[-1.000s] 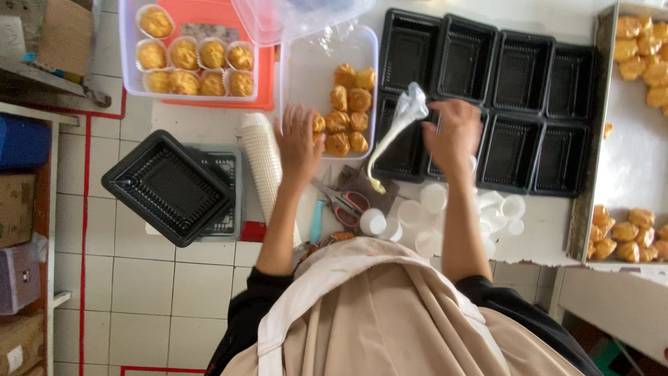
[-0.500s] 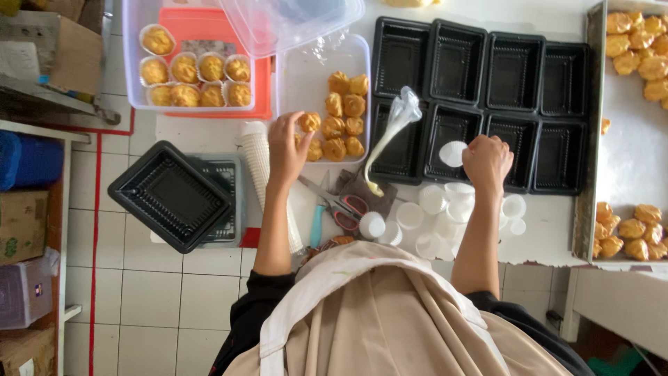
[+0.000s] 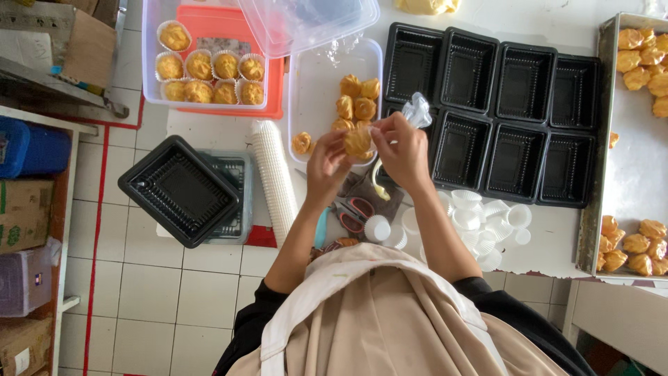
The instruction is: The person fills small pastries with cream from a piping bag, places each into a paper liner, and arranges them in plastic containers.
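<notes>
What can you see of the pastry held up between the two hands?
The pastry is a small round golden-brown puff with a bumpy, baked-looking crust. It is held off the table, above the near edge of the clear plastic tray that holds more like it. The left hand cups it from the left and below; the right hand touches its right side while gripping a clear piping bag. The fingers hide its underside, so any hole or filling cannot be seen.

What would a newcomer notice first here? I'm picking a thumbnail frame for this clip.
At centre, the left hand and right hand meet on a golden puff pastry with a piping bag. Behind them lie black plastic trays, and top left a clear box of filled pastries in paper cups.
</notes>
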